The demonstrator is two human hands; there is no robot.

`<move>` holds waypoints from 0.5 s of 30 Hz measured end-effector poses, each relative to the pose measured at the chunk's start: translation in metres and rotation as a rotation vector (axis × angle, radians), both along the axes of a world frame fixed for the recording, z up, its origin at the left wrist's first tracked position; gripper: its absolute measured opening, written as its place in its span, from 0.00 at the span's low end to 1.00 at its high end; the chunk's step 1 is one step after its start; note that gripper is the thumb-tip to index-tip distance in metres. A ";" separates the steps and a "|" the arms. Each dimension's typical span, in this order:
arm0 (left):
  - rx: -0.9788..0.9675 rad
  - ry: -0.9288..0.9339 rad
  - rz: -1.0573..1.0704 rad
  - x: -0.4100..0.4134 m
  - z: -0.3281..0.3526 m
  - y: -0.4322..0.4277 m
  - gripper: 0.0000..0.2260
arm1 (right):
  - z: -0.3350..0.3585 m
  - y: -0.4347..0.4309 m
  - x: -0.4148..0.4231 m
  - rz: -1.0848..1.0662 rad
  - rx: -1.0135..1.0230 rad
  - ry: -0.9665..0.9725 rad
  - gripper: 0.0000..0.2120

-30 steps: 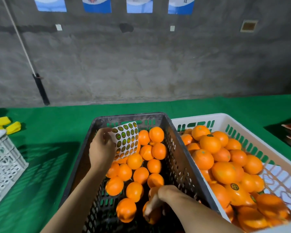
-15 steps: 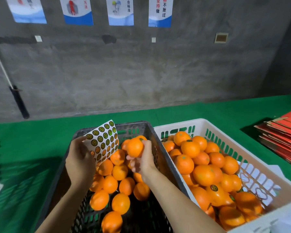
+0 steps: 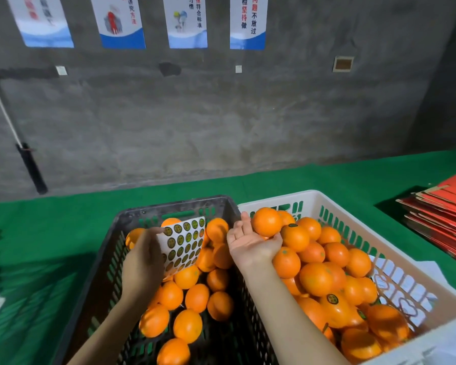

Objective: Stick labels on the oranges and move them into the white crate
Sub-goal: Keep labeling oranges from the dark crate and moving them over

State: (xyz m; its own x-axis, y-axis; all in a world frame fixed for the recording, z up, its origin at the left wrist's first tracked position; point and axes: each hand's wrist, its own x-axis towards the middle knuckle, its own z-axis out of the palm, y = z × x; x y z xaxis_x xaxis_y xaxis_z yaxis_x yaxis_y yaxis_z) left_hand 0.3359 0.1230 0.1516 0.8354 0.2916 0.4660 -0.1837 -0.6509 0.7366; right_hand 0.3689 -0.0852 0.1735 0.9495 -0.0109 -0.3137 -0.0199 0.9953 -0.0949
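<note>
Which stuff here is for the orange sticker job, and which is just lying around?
For the job: orange, held by the right hand; sticker sheet, pinched by the left hand; black crate; white crate.
Just lying about: red card stack; wall posters; black-handled pole.

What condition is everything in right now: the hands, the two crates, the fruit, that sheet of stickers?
Left hand: pinching the sticker sheet.
Sticker sheet: held over the black crate, many stickers on it.
Right hand: palm up, holding one orange.
Held orange: over the white crate, no label visible.
Black crate: partly filled, no labels showing.
White crate: nearly full, some oranges labelled.
</note>
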 end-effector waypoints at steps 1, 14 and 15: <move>0.038 -0.021 -0.056 -0.004 0.002 -0.004 0.10 | 0.000 0.000 0.000 -0.008 0.003 0.004 0.42; 0.188 -0.034 -0.159 -0.023 0.000 -0.042 0.12 | -0.005 0.009 0.002 0.004 -0.300 0.036 0.38; 0.180 -0.031 -0.150 -0.023 0.001 -0.045 0.12 | -0.004 0.008 0.000 0.012 -0.368 0.038 0.36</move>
State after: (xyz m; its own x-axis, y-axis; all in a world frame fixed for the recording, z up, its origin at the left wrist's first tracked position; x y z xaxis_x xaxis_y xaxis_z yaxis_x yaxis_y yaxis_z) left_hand 0.3127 0.0780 0.1528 0.8475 0.0752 0.5255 -0.3092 -0.7347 0.6038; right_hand 0.3688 -0.0774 0.1692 0.9379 -0.1182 -0.3263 -0.0422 0.8945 -0.4452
